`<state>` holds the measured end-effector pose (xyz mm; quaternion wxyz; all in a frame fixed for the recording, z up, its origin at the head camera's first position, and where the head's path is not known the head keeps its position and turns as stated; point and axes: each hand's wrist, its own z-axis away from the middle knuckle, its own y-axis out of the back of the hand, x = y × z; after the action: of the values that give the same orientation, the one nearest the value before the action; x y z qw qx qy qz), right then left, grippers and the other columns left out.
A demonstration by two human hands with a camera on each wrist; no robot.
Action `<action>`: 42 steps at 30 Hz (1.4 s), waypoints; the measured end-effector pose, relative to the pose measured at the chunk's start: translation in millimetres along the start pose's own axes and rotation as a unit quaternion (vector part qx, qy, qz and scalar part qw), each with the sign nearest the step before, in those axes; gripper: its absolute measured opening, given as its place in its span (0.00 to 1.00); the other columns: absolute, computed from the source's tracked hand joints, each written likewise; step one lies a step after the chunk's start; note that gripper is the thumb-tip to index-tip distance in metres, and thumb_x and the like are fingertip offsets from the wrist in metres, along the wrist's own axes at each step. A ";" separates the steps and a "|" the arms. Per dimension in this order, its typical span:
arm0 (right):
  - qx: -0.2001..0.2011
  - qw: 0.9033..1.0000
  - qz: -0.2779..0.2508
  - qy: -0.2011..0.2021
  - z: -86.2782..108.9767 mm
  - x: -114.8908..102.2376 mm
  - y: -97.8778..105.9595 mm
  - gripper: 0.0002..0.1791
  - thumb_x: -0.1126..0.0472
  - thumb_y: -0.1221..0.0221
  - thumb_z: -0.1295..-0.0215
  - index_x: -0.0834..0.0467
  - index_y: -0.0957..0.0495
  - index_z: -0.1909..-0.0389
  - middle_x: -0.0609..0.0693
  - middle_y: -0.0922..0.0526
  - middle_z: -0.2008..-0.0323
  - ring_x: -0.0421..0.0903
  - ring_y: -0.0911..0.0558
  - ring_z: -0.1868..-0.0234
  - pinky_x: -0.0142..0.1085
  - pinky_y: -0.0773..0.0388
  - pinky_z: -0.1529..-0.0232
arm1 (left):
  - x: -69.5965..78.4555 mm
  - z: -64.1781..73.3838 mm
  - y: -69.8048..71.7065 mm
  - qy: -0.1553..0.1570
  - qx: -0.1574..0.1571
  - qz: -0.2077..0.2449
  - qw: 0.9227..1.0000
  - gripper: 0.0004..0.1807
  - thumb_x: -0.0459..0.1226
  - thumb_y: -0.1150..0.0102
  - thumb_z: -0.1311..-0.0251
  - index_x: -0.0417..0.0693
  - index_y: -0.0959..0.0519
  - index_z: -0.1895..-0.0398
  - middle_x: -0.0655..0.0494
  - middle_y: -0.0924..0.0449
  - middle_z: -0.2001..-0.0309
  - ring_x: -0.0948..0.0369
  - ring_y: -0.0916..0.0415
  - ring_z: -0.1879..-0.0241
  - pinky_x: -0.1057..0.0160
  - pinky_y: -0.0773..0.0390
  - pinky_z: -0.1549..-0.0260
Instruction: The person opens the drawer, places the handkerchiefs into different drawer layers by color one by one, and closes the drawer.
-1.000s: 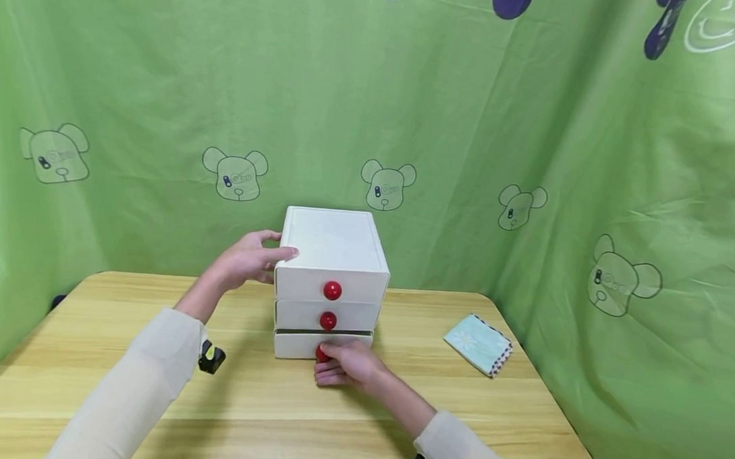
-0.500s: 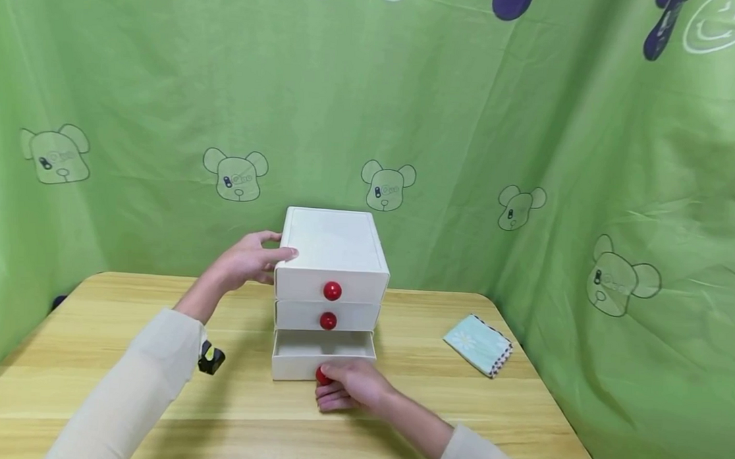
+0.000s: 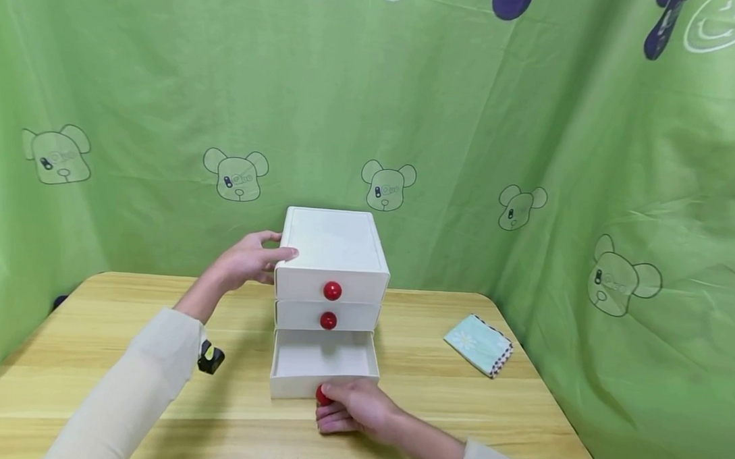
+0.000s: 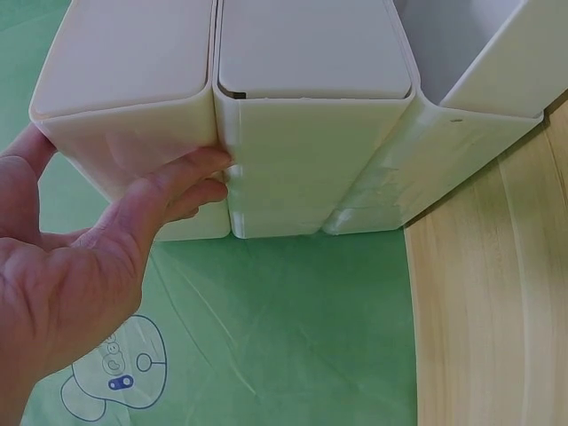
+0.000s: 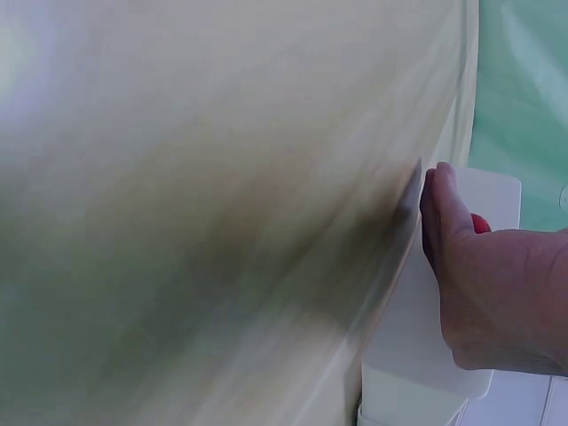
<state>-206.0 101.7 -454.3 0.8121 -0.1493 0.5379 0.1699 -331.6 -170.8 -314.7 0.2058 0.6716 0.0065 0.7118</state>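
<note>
A white three-drawer cabinet stands toward the table's back, with a round red knob on each drawer. The bottom drawer is pulled well out, and its visible inside is bare. My right hand pinches that drawer's red knob, thumb on top; in the right wrist view a bit of the knob shows behind the hand. My left hand rests against the cabinet's upper left, thumb over the top edge. Seen from the left wrist, its fingers lie along the side wall.
A folded light-blue cloth with a checkered edge lies on the wooden table at the right. Green curtains with bear faces close off the back and sides. The top two drawers are closed.
The bottom drawer has slid out toward me from nearly closed, my right hand moving with its knob. My left hand has stayed on the cabinet.
</note>
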 end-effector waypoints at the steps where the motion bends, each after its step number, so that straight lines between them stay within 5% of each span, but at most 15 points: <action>1: 0.000 1.000 -0.001 0.000 1.8 1.3 -1.2 0.20 0.57 0.43 0.25 0.74 0.22 0.49 0.64 0.13 0.61 0.50 0.11 0.65 0.44 0.10 0.55 | 0.0 0.0 0.0 0.000 0.000 0.000 1.000 0.49 0.46 0.38 0.31 0.39 0.55 0.19 0.33 0.25 0.37 0.51 0.19 0.50 0.54 0.13 0.48; 24: 0.016 1.000 0.007 -0.007 41.7 18.6 -21.4 0.19 0.56 0.43 0.25 0.71 0.20 0.55 0.61 0.13 0.64 0.46 0.12 0.68 0.38 0.10 0.60 | 0.4 0.8 -0.1 0.008 -0.001 -0.003 1.000 0.50 0.48 0.38 0.32 0.40 0.56 0.19 0.35 0.24 0.38 0.47 0.21 0.45 0.54 0.14 0.46; 42: 0.025 0.999 0.030 0.001 45.3 23.1 -24.1 0.17 0.56 0.45 0.25 0.69 0.18 0.57 0.56 0.12 0.67 0.45 0.12 0.68 0.37 0.10 0.63 | 0.4 1.5 0.1 0.008 0.002 -0.004 1.000 0.50 0.48 0.37 0.33 0.41 0.55 0.19 0.39 0.22 0.43 0.52 0.19 0.52 0.55 0.14 0.48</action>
<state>-149.8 102.0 -457.1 0.8098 -0.1133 0.5466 0.1805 -330.1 -171.1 -314.1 0.2072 0.6665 0.0128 0.7160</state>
